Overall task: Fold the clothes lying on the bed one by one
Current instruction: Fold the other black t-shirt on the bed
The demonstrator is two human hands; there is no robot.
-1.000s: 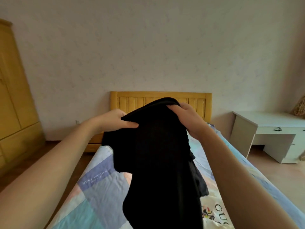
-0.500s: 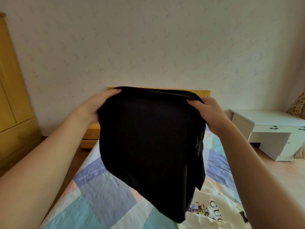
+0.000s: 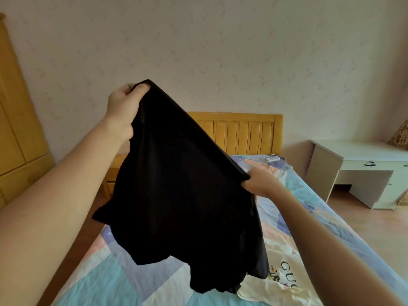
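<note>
Here, patchwork bed (image 3: 123, 281) abuts wooden headboard (image 3: 242, 133)

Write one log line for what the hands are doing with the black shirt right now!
step: spreading garment | left hand: grips black shirt edge, raised | right hand: grips other end, lower | bed: cream printed shirt waits

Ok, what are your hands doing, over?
Left hand and right hand both grip black garment, held over bed. Cream shirt lies underneath.
</note>
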